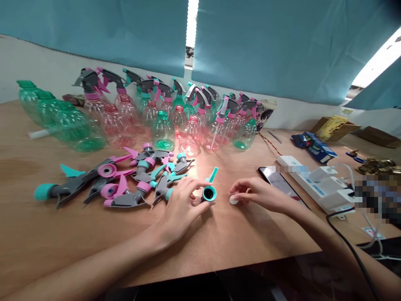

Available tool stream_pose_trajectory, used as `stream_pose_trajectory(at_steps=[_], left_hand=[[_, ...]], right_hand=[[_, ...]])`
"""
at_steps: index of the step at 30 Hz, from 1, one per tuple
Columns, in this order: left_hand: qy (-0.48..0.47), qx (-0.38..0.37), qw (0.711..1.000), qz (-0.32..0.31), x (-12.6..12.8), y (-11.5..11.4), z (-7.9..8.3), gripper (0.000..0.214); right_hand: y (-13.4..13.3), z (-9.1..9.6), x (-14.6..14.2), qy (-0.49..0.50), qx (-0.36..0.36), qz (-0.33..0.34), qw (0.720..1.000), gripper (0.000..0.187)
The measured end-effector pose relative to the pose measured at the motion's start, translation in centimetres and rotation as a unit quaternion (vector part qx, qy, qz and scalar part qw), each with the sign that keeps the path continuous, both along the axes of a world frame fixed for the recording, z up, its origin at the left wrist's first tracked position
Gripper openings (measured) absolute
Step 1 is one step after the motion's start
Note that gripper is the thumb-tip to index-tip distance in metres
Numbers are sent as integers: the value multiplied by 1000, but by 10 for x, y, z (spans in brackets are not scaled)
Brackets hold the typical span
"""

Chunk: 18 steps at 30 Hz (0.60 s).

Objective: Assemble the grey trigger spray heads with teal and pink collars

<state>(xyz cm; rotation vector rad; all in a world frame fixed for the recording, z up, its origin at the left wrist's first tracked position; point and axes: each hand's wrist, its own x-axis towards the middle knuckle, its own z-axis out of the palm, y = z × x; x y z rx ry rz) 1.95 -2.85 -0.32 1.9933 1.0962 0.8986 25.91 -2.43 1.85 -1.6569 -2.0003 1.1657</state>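
Near the middle of the wooden table, my left hand (184, 205) is closed around a spray bottle trigger head (209, 193); its teal collar faces me and shows a dark opening. A teal lever sticks up behind that collar. To its right, my right hand (255, 193) pinches a small white round piece (233, 199) between thumb and fingertips, just above the tabletop and apart from the collar. Left of my left hand lies a pile of loose grey trigger heads (128, 200) with pink or teal collars and levers.
Behind the pile stand several clear pink and green bottles (163, 133), many with trigger heads on. On the right are a phone (282, 184), a white power strip (313, 184) with plugs and cables, a blue packet (316, 146) and a yellow box (333, 127). The table's front edge runs below my hands.
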Motion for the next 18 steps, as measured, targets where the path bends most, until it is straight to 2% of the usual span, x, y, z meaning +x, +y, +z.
stream_pose_trajectory(at_steps=[5, 10, 14, 18], left_hand=[[-10, 5, 1000, -1, 0, -2, -3, 26], [-15, 30, 999, -7, 0, -1, -8, 26], [-20, 29, 999, -18, -1, -1, -11, 27], [-15, 20, 999, -20, 0, -2, -10, 27]], right_hand=[[-6, 21, -1, -27, 41, 9, 999, 22], [-11, 36, -13, 93, 17, -5, 995, 25], [-10, 36, -31, 183, -7, -5, 983, 22], [-9, 26, -47, 170, 28, 0, 985, 21]])
